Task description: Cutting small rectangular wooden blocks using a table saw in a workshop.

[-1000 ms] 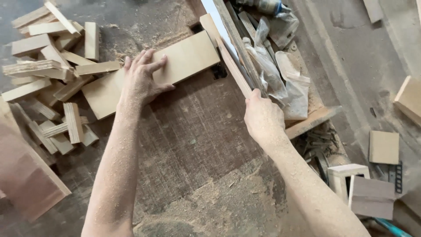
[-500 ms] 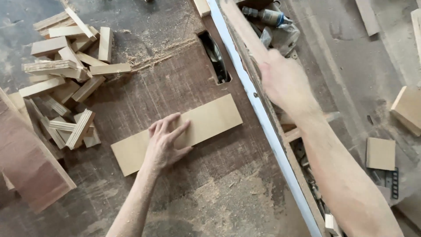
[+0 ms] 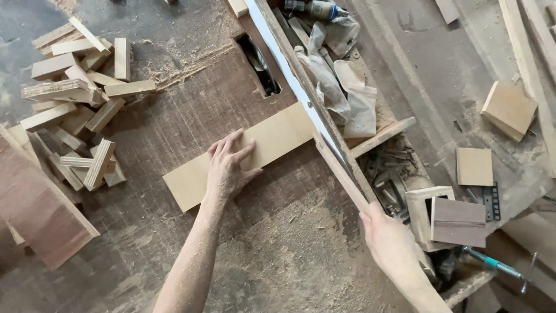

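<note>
The left hand [image 3: 229, 165] lies flat, fingers spread, on a pale, smooth rectangular board [image 3: 243, 155] that rests slantwise on the dark, sawdust-strewn table [image 3: 272, 255]. One short end of the board butts against the long fence rail [image 3: 313, 116], whose light metal face runs diagonally across the bench. The right hand [image 3: 389, 240] rests at the near end of that rail; its fingers are curled out of sight, so I cannot tell whether they grip it. Just beyond the board, a dark slot [image 3: 259, 65] in the table holds something too shadowed to make out. To the left sits a jumbled pile of short offcuts [image 3: 75, 98], rough-sawn and pale. A reddish panel [image 3: 35, 208] is cut off at the left edge. Crumpled plastic bags [image 3: 341, 87] lie behind the rail
</note>
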